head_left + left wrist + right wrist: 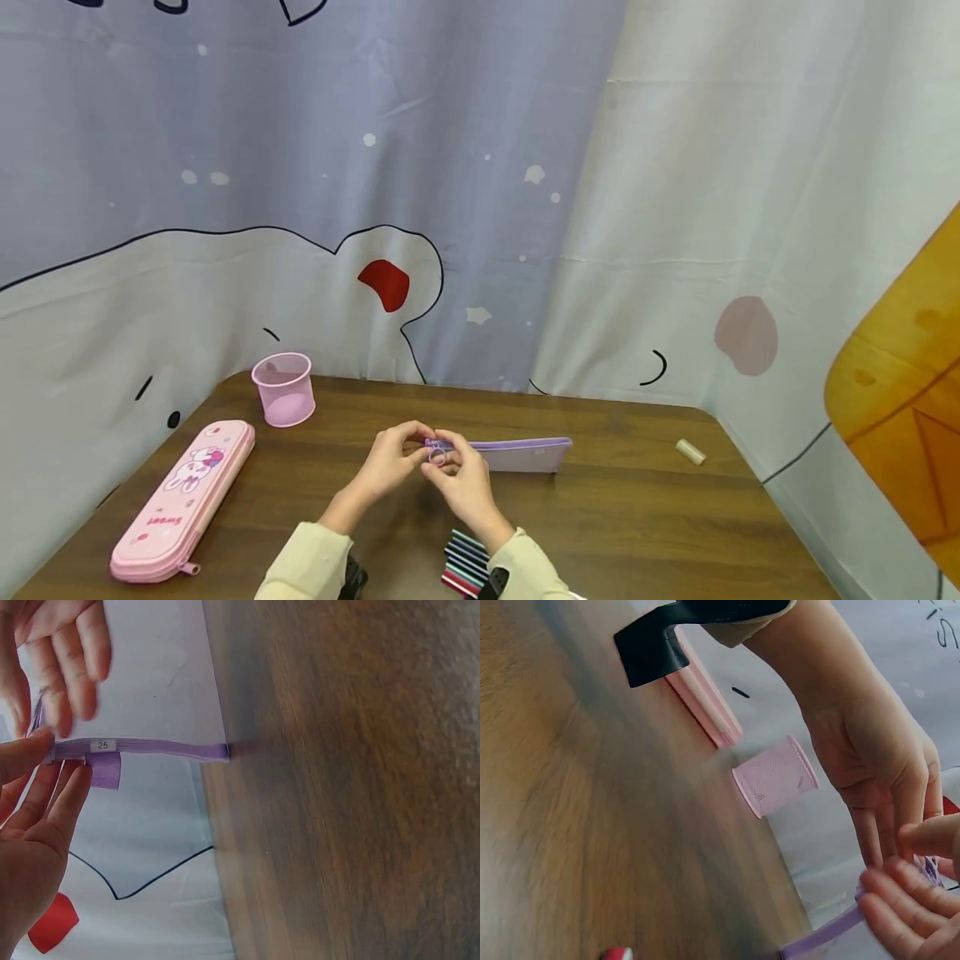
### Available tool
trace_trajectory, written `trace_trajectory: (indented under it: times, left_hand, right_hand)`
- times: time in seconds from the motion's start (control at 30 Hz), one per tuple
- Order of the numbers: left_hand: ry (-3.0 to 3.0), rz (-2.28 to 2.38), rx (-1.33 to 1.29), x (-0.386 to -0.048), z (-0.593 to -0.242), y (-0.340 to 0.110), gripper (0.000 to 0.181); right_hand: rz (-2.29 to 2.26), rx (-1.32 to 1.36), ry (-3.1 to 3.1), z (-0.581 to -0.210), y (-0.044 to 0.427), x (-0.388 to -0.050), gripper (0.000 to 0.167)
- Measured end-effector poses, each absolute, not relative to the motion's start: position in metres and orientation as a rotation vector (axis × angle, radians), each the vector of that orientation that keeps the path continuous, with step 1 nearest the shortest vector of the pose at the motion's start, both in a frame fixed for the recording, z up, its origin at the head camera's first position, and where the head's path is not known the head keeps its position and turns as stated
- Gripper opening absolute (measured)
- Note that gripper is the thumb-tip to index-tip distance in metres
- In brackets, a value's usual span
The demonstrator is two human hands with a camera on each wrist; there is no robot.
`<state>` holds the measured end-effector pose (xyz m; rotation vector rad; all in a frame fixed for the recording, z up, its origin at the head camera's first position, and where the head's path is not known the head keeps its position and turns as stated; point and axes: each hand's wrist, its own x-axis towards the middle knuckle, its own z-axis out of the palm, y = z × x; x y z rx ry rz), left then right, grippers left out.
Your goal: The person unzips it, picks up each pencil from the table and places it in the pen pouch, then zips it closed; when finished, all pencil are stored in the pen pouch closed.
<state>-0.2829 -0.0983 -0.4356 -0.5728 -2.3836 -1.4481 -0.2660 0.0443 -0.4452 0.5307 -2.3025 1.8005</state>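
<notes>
Lilac flat oblong pouch [525, 457] pinched at one end

Across a brown wood-grain table [622, 517], two forearms in cream sleeves [309, 558] reach forward and angle inward. The left hand [392, 461] pinches the pouch's left end between thumb and fingers; the right hand [462, 482] meets it there, thumb and forefinger closed in on the same end, its other fingers loosely extended. Their fingertips come together. On the left lies a long pink zipped pencil case [183, 500]. The pouch is over the table's middle, upright on its long side, stretching rightward; whether its lower edge touches the wood, I cannot tell. A purple fabric-edged zip [517, 442] runs along its top, and a small purple ring [437, 457] shows between the hands.
</notes>
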Motion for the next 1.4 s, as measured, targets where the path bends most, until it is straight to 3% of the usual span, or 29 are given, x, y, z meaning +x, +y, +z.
trace_trajectory:
  times: [0.33,0.77,0.97,1.4]
  left_hand:
    - [-2.4,-1.399,-0.581,-0.282,-0.435,-0.099,0.012]
    - [-2.391,-1.367,-0.624,-0.28,-0.435,-0.097,0.012]
    - [-2.388,-1.386,-0.626,-0.28,-0.437,-0.097,0.013]
    - [-2.26,-1.394,-0.749,-0.281,-0.437,-0.093,0.011]
  right_hand:
    - [1.811,0.428,-2.122,-0.418,0.043,-0.25,0.018]
    - [1.85,0.38,-2.1,-0.416,0.044,-0.25,0.015]
    - [1.833,0.448,-2.083,-0.419,0.047,-0.251,0.023]
    - [1.619,0.567,-2.048,-0.415,0.062,-0.247,0.022]
